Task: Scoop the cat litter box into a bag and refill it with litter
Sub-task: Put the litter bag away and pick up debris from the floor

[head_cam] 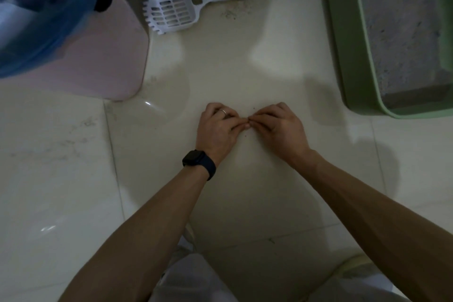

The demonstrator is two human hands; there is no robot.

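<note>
Left of the green litter box, the left hand and right hand curl, fingertips touching; whether they pinch anything cannot be told. The white scoop lies farther left.

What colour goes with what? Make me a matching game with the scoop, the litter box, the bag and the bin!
Things:
1. scoop
2. litter box
3. bag
4. bin

Colours:
A. green
B. pink
C. white
D. blue

Right pairs: 1-C, 2-A, 3-D, 4-B.
</note>
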